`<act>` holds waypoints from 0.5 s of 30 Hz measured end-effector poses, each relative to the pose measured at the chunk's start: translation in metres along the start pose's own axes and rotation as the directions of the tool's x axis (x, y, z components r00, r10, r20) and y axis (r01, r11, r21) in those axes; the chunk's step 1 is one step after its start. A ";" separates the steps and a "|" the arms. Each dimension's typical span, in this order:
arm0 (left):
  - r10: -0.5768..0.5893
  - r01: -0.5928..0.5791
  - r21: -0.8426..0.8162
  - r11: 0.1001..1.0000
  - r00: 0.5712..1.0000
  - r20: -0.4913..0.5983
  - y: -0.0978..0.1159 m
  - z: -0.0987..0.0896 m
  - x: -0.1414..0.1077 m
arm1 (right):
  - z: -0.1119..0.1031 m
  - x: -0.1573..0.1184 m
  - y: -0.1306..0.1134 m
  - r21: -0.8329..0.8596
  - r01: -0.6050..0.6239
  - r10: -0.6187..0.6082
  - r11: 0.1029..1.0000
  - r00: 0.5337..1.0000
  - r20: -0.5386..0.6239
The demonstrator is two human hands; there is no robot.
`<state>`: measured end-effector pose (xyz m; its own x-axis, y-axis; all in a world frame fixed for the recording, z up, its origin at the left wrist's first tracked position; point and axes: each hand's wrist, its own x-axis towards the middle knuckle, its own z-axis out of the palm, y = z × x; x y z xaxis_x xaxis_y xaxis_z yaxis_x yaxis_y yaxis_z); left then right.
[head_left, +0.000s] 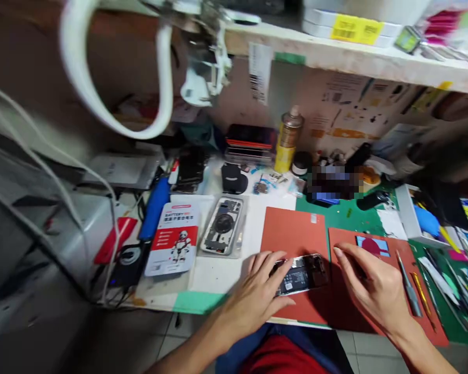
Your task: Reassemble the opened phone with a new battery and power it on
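An opened phone (301, 275) with its inside parts showing lies on a red mat (292, 228). My left hand (259, 288) wraps round the phone's left end, fingers over its top edge and thumb along the bottom. Right of the phone, my right hand (370, 283) hovers above a second red mat (345, 244), its thumb and index finger curled close together; whatever is between them is too small to make out. A small blue and dark red piece (372, 245) lies just behind the right hand. A grey tool (409, 285) and a gold one (423, 296) lie beside it.
On the left are a battery package (174, 239) and a phone back housing (222, 226) in a clear tray. A yellow spray can (288, 140) stands at the back. Several tools and a white box (413, 213) are at the right. A shelf (335, 57) overhangs the bench.
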<state>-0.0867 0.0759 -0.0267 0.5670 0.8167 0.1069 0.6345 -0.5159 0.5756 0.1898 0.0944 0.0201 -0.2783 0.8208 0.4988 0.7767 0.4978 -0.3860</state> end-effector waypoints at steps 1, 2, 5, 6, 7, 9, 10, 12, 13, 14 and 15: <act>-0.001 -0.003 -0.040 0.999 0.997 -0.080 -0.001 -0.001 -0.004 | 0.007 0.015 -0.006 0.033 0.078 -0.079 0.996 0.996 0.032; -0.010 -0.004 -0.077 0.997 0.984 -0.179 -0.003 -0.002 -0.009 | 0.014 0.031 -0.012 0.050 0.137 -0.141 0.989 0.987 0.072; -0.038 -0.016 -0.117 0.993 0.896 -0.443 -0.014 0.001 -0.024 | 0.039 0.094 -0.027 0.012 0.235 -0.229 0.972 0.931 0.285; -0.034 -0.019 -0.104 0.994 0.874 -0.485 -0.017 0.003 -0.028 | 0.049 0.120 -0.031 -0.031 0.256 -0.228 0.966 0.905 0.360; -0.023 -0.025 -0.087 0.996 0.858 -0.513 -0.020 0.005 -0.032 | 0.061 0.147 -0.034 -0.077 0.271 -0.216 0.960 0.884 0.415; 0.008 -0.046 -0.055 0.997 0.834 -0.551 -0.025 0.009 -0.037 | 0.086 0.204 -0.038 -0.178 0.266 -0.144 0.948 0.851 0.505; 0.022 -0.055 -0.041 0.998 0.821 -0.570 -0.026 0.010 -0.038 | 0.099 0.232 -0.039 -0.204 0.249 -0.116 0.947 0.855 0.505; 0.036 -0.065 -0.026 0.998 0.797 -0.603 -0.028 0.011 -0.039 | 0.124 0.285 -0.038 -0.237 0.225 -0.082 0.945 0.865 0.494; 0.034 -0.064 -0.027 0.998 0.791 -0.611 -0.029 0.012 -0.039 | 0.135 0.307 -0.036 -0.257 0.209 -0.057 0.944 0.868 0.493; 0.028 -0.063 -0.035 0.997 0.790 -0.612 -0.030 0.012 -0.039 | 0.145 0.326 -0.034 -0.270 0.195 -0.037 0.943 0.867 0.498; 0.023 -0.063 -0.044 0.997 0.791 -0.612 -0.031 0.012 -0.039 | 0.153 0.342 -0.031 -0.281 0.185 -0.017 0.942 0.861 0.508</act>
<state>-0.1221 0.0568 -0.0581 0.1418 0.7922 0.5936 0.5741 -0.5543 0.6026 -0.0155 0.4025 0.0840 -0.5401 0.8405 0.0424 0.8388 0.5417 -0.0536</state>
